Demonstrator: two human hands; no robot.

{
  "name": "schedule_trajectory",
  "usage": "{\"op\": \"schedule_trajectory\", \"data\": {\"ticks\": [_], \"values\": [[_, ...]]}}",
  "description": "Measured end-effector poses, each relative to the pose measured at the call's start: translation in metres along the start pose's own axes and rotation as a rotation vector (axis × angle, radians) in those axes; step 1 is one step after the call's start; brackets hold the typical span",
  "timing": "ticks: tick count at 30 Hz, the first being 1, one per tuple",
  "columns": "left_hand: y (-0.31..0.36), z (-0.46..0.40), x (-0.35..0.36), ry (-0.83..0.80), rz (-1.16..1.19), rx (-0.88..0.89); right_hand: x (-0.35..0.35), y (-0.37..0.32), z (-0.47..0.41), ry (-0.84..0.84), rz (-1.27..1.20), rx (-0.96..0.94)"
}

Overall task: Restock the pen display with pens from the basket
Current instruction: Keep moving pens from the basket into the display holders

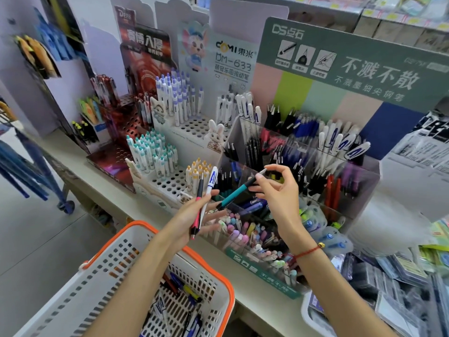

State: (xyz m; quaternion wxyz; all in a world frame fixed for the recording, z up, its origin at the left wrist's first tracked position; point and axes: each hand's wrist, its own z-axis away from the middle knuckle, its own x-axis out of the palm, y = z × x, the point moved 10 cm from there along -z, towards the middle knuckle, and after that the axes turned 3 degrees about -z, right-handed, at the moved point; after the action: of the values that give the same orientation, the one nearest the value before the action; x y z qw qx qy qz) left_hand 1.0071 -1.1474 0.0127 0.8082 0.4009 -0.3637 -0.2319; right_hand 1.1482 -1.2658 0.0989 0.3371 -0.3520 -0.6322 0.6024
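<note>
Hands: right (274, 188) pinches teal pen (237, 190) diagonal, clip up-right; left (194, 215) grips 2 pens.

Tilted teal pen (239, 190) above display (267, 271)

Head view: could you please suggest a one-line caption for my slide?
Right hand pinches a teal pen while left hand holds two more above the basket.

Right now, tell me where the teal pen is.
In the head view, the teal pen is centre frame, pinched by the right hand above the clear display, beside the left hand.
</note>
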Motion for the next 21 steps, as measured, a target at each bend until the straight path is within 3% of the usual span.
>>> {"op": "schedule_trajectory", "data": {"ticks": [8,15,21], "values": [[0.013,-0.016,0.029,0.004,0.019,0.088,-0.056,-0.042,0.003,0.277,-0.002,-0.285],[0.017,-0.02,-0.01,0.117,-0.003,0.149,0.02,-0.046,-0.011,0.087,0.552,-0.627],[0.007,-0.008,-0.026,0.091,0.041,0.092,0.076,0.017,-0.039,-0.138,0.925,-0.569]]}}
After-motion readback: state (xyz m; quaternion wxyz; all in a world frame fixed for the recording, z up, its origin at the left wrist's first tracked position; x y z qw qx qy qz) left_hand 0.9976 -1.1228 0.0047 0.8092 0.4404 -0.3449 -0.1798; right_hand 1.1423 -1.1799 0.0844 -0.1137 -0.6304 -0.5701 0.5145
